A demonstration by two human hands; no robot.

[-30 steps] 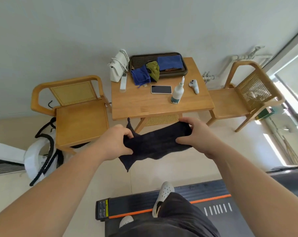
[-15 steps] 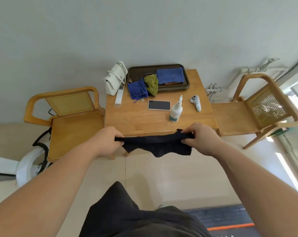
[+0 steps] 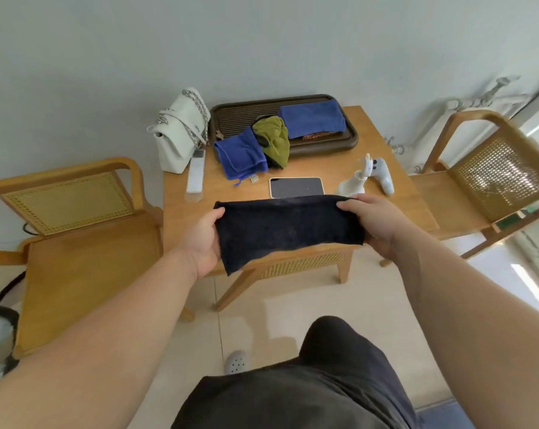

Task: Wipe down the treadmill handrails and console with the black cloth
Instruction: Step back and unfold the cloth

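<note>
Holding black cloth (image 3: 288, 230) | tray (image 3: 351, 140): blue towel (image 3: 313, 119), green cloth (image 3: 274, 140)

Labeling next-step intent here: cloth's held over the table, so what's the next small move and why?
Probably lower the black cloth toward the spray bottle to wet it, or turn away: no treadmill handrail or console is in view. Left hand and right hand hold it stretched flat above the table edge, and the bottle stands just beyond the right hand.
</note>
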